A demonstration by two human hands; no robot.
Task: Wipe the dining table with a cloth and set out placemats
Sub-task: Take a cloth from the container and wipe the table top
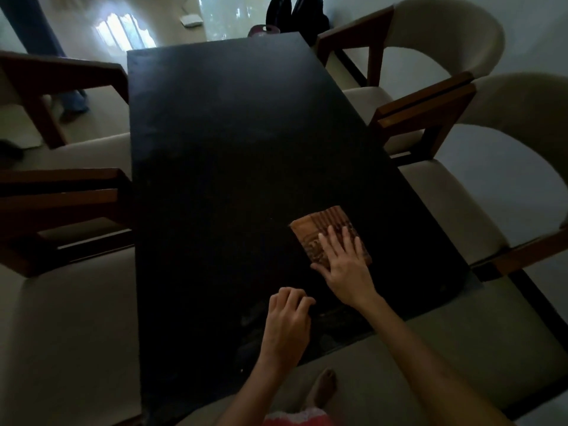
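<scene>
- Wiping step: right hand (344,265), fingers (333,238) flat, presses the cloth (319,229) on the counter (230,149).
- Left hand (287,315) loosely curled, holding nothing.
- Next, probably: sweep beyond the fingertips.

Near half of cloth (322,230) hidden under right hand (344,265); its pattern too dim to read. Small dark-red object (261,29) past the table's (233,142) far edge, mostly hidden, unidentifiable. Left-side chairs (61,192) cut by frame edge
</scene>
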